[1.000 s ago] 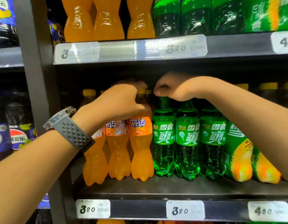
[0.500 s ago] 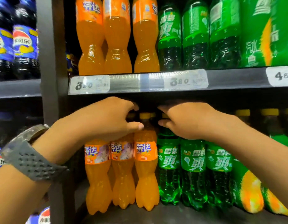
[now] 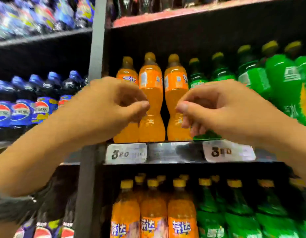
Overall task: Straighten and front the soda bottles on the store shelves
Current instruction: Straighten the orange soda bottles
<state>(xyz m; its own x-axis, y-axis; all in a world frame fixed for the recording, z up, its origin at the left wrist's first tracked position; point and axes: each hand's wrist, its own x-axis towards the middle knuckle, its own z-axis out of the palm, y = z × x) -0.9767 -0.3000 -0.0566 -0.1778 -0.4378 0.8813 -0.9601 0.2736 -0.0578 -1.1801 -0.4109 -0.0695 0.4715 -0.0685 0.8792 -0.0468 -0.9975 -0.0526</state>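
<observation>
Fronting the orange bottles (image 3: 151, 93) at twelve o'clock on the shelf (image 3: 174, 152) is my step, I judge; left hand (image 3: 111, 107) and right hand (image 3: 222, 110) hover, fingers (image 3: 142, 106) loosely curled, gripping nothing. Next: twist two labels (image 3: 149, 78) forward.

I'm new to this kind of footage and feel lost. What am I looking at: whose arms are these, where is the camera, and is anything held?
No machine here: a person works bare-handed in a shop. The camera is worn on their head, so you look out along their arms. The left hand and right hand are raised, fingers curled, in front of three orange soda bottles standing on a shelf with price tags. The picture is blurred, so I cannot tell whether either hand grips a bottle. Green bottles stand to the right, blue cola bottles to the left.
</observation>
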